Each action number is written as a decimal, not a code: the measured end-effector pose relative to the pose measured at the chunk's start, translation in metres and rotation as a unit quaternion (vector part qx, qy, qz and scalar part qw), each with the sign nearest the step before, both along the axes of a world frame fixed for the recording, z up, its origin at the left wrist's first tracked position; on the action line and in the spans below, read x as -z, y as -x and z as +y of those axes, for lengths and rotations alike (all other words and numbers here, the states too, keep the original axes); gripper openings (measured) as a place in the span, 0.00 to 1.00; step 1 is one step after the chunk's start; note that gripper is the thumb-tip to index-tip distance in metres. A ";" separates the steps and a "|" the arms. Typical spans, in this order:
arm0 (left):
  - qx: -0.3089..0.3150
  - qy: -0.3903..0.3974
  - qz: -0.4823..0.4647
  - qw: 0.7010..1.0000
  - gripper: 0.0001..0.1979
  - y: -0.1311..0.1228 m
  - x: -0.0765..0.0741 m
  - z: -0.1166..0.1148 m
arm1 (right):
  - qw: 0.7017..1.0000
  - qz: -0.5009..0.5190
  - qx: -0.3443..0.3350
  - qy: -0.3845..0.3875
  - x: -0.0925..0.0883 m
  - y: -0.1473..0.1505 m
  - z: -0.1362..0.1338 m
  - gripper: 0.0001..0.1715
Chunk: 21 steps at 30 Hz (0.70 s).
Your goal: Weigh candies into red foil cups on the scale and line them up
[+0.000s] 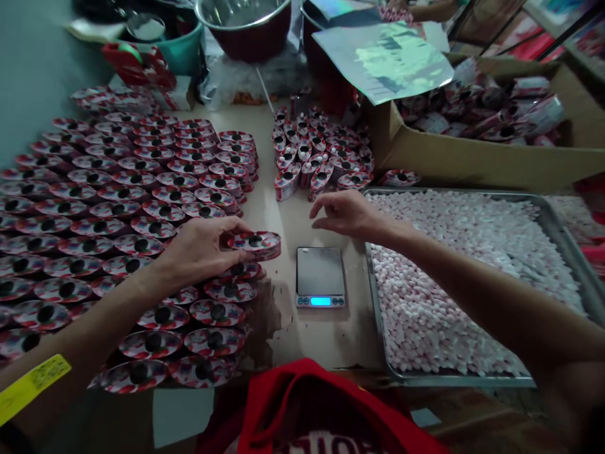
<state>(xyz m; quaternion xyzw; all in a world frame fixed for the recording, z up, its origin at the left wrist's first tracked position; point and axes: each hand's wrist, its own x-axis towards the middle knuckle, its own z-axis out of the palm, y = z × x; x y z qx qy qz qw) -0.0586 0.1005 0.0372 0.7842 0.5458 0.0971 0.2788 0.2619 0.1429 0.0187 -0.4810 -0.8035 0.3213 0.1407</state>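
My left hand (201, 252) grips a small red-and-white oval box (256, 243) by its edge, holding it just above the right end of a big spread of like boxes (118, 208). My right hand (347, 213) hovers above the table beyond a small digital scale (320, 276), fingers loosely spread and nothing in them. The scale's pan is bare and its display glows blue. Right of the scale lies a metal tray (558, 233) filled with small pink-white candies (454, 265).
A cluster of upright oval boxes (319, 154) stands behind the scale. A cardboard carton (472, 157) with more packs sits at the back right, a shiny sheet (387, 60) over it. Metal bowls (246, 22) and a teal tub (182, 50) line the back. Red cloth (312, 403) lies nearest me.
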 end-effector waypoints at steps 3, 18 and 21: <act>0.019 -0.002 0.012 1.000 0.20 0.002 0.004 -0.005 | 0.979 -0.177 -0.097 -0.016 0.001 0.012 -0.014 0.15; -0.027 0.078 -0.072 0.994 0.21 0.011 0.022 0.008 | 0.998 0.021 -0.062 -0.022 0.010 0.099 -0.017 0.12; 0.007 0.090 -0.024 0.996 0.17 0.018 0.018 0.008 | 0.996 -0.002 0.026 -0.083 0.011 0.084 0.013 0.15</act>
